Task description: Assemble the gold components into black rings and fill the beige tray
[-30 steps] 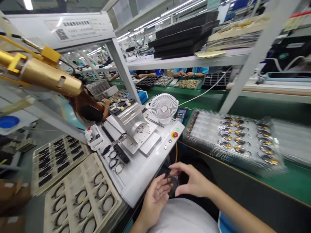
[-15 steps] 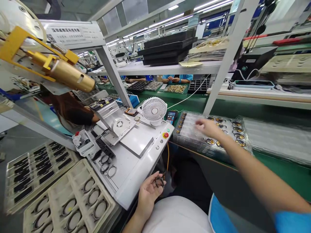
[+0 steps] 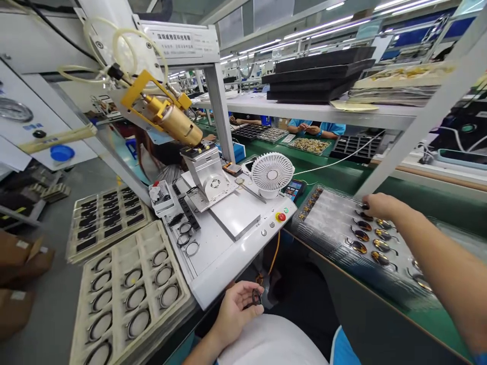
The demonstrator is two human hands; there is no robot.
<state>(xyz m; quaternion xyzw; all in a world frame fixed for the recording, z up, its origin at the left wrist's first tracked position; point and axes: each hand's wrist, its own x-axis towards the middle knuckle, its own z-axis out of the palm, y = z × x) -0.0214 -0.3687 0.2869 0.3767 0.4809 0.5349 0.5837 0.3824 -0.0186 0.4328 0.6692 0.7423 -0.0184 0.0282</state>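
Note:
In my left hand (image 3: 240, 309), low in front of my body, the thumb and fingers pinch a dark ring-shaped part (image 3: 256, 297). My right hand (image 3: 382, 207) reaches over the clear plastic tray (image 3: 330, 213) on the right. Its fingertips are closed at a small dark piece in the far row; its shape is mostly hidden by them. Nearby in that tray lie several round dark parts with amber shine and curved tails (image 3: 359, 234). At the lower left, a beige tray (image 3: 152, 299) holds several thin dark rings with tails (image 3: 136, 297).
A white machine bench (image 3: 224, 274) carries a metal fixture (image 3: 213, 185), a white fan (image 3: 273, 175) and a red stop button (image 3: 280, 217). Above it hangs a brass cylinder (image 3: 182, 125). Loose rings (image 3: 192, 248) lie on the bench. Co-workers sit behind the shelf.
My right hand has moved from the tray's bare left slots to the parts at its far side. The left hand still holds the ring, now turned. The view has swung left.

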